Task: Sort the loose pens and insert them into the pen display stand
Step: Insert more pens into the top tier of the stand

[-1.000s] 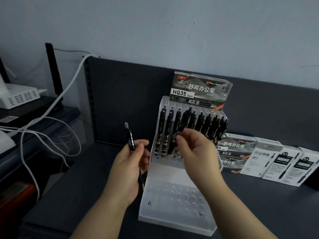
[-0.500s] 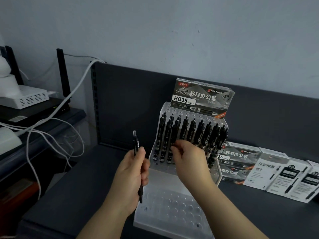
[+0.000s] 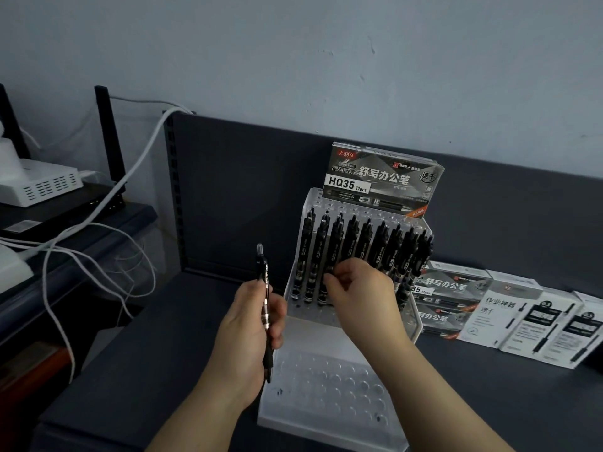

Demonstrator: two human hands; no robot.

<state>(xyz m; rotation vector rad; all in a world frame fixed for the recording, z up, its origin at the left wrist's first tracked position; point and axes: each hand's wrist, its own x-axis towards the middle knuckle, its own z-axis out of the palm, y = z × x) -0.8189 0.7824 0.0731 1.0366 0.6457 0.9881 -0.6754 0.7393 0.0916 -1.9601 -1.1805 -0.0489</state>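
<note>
Left hand (image 3: 248, 334) grips pen (image 3: 265, 282), right hand (image 3: 362, 295) racked pen (image 3: 334, 249)

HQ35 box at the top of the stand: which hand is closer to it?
Right. The right hand pinches a racked pen just below the HQ35 box; the left hand holds a loose pen left of the stand, lower and farther away.

R hand (image 3: 359, 296) covers lower ends of mid pens (image 3: 350, 243) in stand (image 3: 326, 389), grip unclear; boxes (image 3: 584, 334) clipped at rt edge.
</note>
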